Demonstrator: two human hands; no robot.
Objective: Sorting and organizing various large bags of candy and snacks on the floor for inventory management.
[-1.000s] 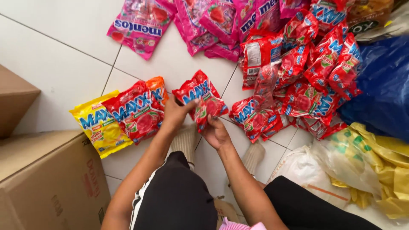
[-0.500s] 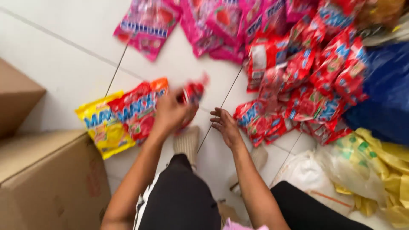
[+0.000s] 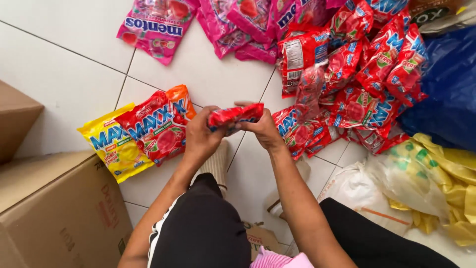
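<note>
Both my hands hold one red candy bag edge-on above the white tiled floor. My left hand grips its left end and my right hand grips its right end. Just left of my left hand lies a small stack of candy bags: a red one on top, an orange one behind it and a yellow one underneath. A heap of several red candy bags lies to the right of my right hand.
Pink candy bags lie spread at the top. A brown cardboard box stands at the lower left, another box edge at far left. A blue plastic bag and yellow and white plastic bags lie at the right.
A red bag held flat in both hands was laid toward the left stack, and now both hands hold a red bag edge-on between the stack and the heap.
</note>
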